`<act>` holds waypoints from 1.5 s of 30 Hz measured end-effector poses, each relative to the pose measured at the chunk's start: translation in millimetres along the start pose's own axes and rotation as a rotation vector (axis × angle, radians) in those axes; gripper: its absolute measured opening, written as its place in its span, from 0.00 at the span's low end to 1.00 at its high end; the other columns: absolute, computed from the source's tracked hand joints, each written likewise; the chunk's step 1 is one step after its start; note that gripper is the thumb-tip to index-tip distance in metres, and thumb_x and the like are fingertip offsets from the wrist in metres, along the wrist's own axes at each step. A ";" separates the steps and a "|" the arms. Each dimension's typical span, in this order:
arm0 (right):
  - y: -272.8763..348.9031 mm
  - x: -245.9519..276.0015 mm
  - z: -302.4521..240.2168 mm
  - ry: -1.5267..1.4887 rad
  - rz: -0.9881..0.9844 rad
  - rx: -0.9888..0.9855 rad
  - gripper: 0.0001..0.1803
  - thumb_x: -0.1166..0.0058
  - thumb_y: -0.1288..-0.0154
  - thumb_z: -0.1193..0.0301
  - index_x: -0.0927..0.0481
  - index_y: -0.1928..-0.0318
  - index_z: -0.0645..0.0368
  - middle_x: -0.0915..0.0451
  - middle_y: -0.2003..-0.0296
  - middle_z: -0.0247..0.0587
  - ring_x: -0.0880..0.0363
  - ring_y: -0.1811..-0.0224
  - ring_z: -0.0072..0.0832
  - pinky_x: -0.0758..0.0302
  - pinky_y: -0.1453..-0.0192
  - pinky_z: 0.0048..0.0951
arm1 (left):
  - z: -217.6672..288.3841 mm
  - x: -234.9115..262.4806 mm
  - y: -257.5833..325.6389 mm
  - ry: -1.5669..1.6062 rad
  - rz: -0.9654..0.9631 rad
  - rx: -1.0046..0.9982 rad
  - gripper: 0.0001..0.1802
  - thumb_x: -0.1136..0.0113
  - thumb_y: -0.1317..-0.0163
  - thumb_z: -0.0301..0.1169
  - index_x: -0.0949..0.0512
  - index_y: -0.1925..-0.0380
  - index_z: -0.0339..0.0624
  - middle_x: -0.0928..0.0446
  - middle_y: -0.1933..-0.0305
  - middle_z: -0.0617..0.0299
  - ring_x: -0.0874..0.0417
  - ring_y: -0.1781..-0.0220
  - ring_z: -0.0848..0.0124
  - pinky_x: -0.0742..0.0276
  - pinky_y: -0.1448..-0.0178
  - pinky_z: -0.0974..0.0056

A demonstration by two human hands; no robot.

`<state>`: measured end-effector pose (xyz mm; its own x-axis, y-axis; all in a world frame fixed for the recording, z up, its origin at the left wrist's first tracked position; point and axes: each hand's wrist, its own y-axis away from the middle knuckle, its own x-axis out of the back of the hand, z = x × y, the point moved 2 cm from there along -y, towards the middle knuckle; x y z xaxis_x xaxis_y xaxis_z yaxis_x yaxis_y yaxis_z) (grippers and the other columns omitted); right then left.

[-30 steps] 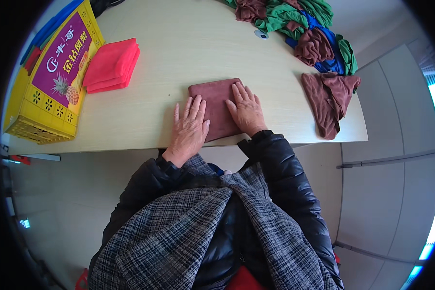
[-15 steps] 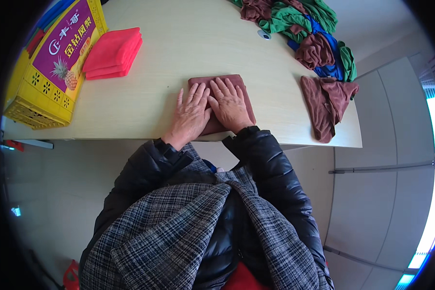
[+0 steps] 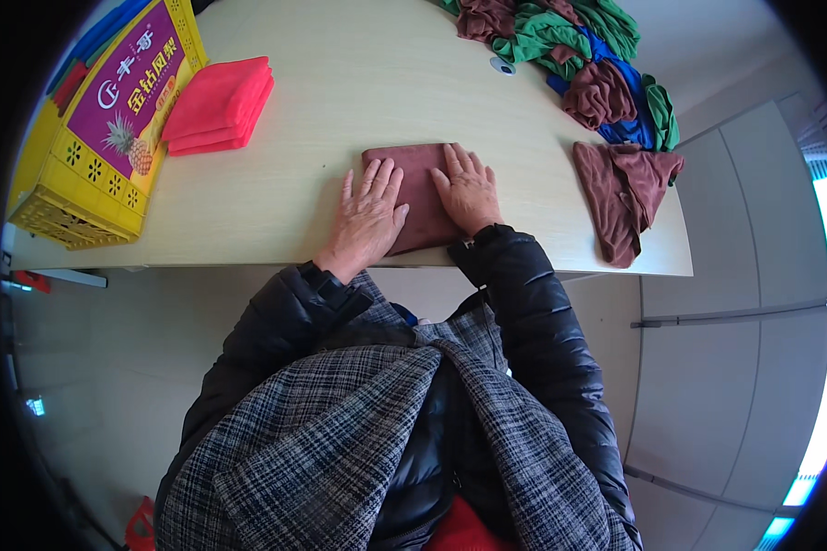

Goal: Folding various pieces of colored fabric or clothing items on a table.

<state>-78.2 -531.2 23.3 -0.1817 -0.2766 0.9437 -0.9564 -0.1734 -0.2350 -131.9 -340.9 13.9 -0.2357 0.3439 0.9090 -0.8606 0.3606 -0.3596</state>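
A folded brown cloth (image 3: 420, 197) lies flat near the front edge of the table, between and under my hands. My left hand (image 3: 366, 216) rests flat on its left side, fingers stretched out and pointing away from me. On its right side lies my right hand (image 3: 470, 191), palm down, fingers extended along the cloth's right edge. Neither hand grips anything. To the right, a loose brown cloth (image 3: 623, 197) is spread unevenly by the table's right end.
A stack of folded red cloths (image 3: 219, 106) sits at the left, beside a yellow plastic crate (image 3: 92, 197) with a purple panel and coloured cloths inside. Crumpled green, blue and brown cloths (image 3: 602, 78) are heaped at the far right of the pale table (image 3: 340, 83). A small round disc (image 3: 503, 65) lies by the heap.
My right hand has slid right, from the middle of the folded brown cloth to its right side. My left hand stays almost in place on the left side.
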 end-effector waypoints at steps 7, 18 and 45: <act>36.7 6.9 -22.7 0.076 0.084 0.052 0.33 0.58 0.22 0.52 0.37 0.24 0.55 0.38 0.24 0.45 0.46 0.20 0.47 0.49 0.19 0.53 | -3.0 -2.4 -4.6 0.012 0.046 -0.008 0.33 0.48 0.26 0.44 0.36 0.28 0.36 0.40 0.21 0.50 0.44 0.18 0.56 0.53 0.17 0.42; 40.7 8.1 -16.0 0.061 0.011 0.043 0.32 0.58 0.22 0.54 0.37 0.24 0.55 0.40 0.23 0.45 0.46 0.20 0.48 0.48 0.19 0.49 | 0.5 -12.7 -8.3 0.034 0.042 -0.022 0.34 0.48 0.26 0.46 0.37 0.26 0.39 0.41 0.20 0.51 0.44 0.18 0.56 0.52 0.18 0.42; 38.4 -5.5 -41.0 0.013 0.085 0.175 0.31 0.53 0.24 0.56 0.33 0.27 0.53 0.36 0.25 0.44 0.43 0.21 0.48 0.47 0.20 0.53 | -35.3 -14.1 -28.0 0.003 0.023 0.009 0.35 0.55 0.24 0.51 0.37 0.27 0.38 0.39 0.21 0.51 0.43 0.18 0.57 0.52 0.18 0.41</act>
<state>-123.3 -497.6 18.6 -0.2640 -0.2854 0.9213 -0.8833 -0.3121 -0.3498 -88.5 -325.2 3.7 -0.2545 0.3544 0.8998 -0.8589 0.3448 -0.3787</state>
